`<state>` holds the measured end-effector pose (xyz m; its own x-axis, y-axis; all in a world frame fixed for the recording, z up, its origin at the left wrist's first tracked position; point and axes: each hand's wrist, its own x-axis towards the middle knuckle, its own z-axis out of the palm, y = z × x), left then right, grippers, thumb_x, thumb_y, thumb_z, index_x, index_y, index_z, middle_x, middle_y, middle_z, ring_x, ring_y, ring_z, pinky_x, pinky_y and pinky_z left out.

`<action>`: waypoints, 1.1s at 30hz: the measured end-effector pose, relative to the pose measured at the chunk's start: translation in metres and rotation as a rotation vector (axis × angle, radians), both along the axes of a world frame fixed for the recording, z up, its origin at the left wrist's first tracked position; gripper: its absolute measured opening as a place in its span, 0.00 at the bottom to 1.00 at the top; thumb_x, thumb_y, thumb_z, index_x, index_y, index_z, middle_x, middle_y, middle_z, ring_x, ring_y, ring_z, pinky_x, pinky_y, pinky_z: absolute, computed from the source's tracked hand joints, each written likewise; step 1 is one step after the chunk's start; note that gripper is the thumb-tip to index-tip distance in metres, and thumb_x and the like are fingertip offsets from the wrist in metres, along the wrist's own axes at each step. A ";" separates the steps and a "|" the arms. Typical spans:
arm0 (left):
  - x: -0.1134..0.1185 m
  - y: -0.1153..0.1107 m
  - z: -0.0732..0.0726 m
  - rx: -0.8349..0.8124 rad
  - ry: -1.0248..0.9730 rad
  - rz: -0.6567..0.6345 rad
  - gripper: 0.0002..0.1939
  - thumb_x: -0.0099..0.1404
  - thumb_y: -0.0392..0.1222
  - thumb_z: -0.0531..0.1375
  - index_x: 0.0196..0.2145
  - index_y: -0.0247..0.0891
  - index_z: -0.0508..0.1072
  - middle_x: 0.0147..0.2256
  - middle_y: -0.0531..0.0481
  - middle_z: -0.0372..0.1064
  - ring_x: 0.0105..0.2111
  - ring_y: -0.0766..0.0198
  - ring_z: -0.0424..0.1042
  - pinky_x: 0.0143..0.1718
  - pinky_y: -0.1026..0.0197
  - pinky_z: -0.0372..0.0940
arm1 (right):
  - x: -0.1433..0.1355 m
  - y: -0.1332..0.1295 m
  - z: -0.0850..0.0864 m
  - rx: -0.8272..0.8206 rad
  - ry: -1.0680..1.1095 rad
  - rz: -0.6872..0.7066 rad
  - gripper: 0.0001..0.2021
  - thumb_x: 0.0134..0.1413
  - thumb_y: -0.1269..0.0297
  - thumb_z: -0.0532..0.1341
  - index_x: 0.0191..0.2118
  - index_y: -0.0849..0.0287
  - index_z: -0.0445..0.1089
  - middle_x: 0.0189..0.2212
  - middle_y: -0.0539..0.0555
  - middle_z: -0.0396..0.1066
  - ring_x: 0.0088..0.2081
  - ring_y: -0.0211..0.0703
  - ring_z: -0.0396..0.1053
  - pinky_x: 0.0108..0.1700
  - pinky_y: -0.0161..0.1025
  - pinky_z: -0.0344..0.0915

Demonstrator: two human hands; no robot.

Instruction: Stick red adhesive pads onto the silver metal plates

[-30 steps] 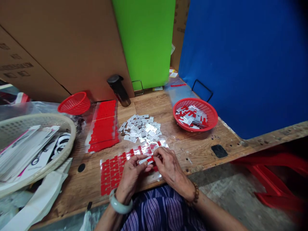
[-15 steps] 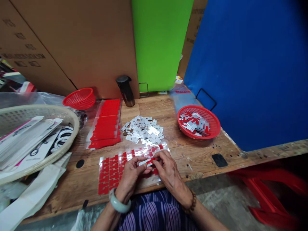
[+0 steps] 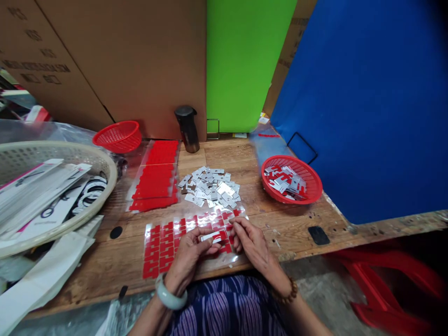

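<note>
In my left hand [image 3: 191,249] a small silver metal plate [image 3: 211,237] is pinched between thumb and fingers, with a red sticker on its right part. My right hand [image 3: 251,240] is apart from the plate, just to its right, fingers curled together above the sheet's right end. Whether anything is between those fingertips is hidden. Beneath both hands lies a clear sheet of red stickers [image 3: 151,252]. Just beyond it is a loose pile of silver metal plates [image 3: 212,187].
A red basket [image 3: 315,186] holds plates with red pieces. Stacked red sticker sheets [image 3: 154,184] lie left, near a smaller red basket [image 3: 119,137] and a dark bottle [image 3: 188,130]. A large pale basket [image 3: 111,186] with printed cards stands far left. A blue panel [image 3: 367,116] borders the right.
My right hand has come away from the plate and moved right. My left hand keeps hold of the plate, and its red sticker now shows more fully. The view has shifted slightly.
</note>
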<state>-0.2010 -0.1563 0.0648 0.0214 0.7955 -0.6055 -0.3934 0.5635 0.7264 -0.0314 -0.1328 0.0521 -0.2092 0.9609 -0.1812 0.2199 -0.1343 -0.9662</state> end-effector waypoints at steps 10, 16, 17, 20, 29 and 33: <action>-0.003 -0.004 0.007 0.033 0.025 -0.042 0.18 0.48 0.37 0.67 0.36 0.30 0.70 0.23 0.45 0.75 0.22 0.67 0.74 0.28 0.69 0.68 | -0.014 -0.006 -0.001 -0.214 0.244 0.144 0.17 0.53 0.51 0.56 0.41 0.60 0.63 0.19 0.44 0.64 0.17 0.31 0.61 0.21 0.30 0.60; -0.001 -0.005 0.006 0.059 0.066 -0.063 0.18 0.49 0.41 0.67 0.36 0.30 0.69 0.23 0.46 0.75 0.23 0.67 0.74 0.28 0.69 0.68 | -0.019 -0.007 -0.003 -0.234 0.261 0.091 0.15 0.49 0.53 0.59 0.34 0.60 0.63 0.17 0.43 0.64 0.15 0.30 0.60 0.18 0.29 0.59; 0.000 -0.004 0.004 0.070 0.075 -0.068 0.19 0.48 0.41 0.68 0.36 0.30 0.69 0.23 0.46 0.75 0.23 0.67 0.74 0.28 0.69 0.67 | -0.019 -0.007 -0.003 -0.231 0.254 0.088 0.14 0.50 0.53 0.58 0.34 0.60 0.63 0.16 0.43 0.64 0.14 0.30 0.60 0.18 0.29 0.59; 0.001 -0.004 0.000 0.090 0.097 -0.070 0.19 0.47 0.41 0.68 0.34 0.31 0.68 0.21 0.47 0.75 0.21 0.68 0.73 0.26 0.69 0.67 | -0.017 -0.007 -0.004 -0.238 0.238 0.093 0.14 0.51 0.53 0.57 0.31 0.60 0.62 0.12 0.42 0.62 0.12 0.30 0.59 0.17 0.29 0.58; 0.006 -0.001 0.005 0.083 0.137 -0.062 0.18 0.46 0.41 0.68 0.33 0.32 0.67 0.18 0.50 0.73 0.18 0.70 0.70 0.23 0.69 0.64 | -0.016 -0.007 -0.006 -0.297 0.299 0.087 0.18 0.51 0.47 0.56 0.29 0.60 0.60 0.13 0.45 0.65 0.13 0.32 0.62 0.16 0.29 0.60; 0.006 0.002 0.005 0.097 0.159 -0.072 0.17 0.47 0.42 0.67 0.32 0.32 0.67 0.17 0.52 0.71 0.18 0.69 0.70 0.24 0.69 0.64 | -0.017 -0.007 -0.008 -0.269 0.338 0.123 0.19 0.54 0.46 0.53 0.31 0.60 0.60 0.15 0.46 0.66 0.15 0.32 0.64 0.19 0.30 0.62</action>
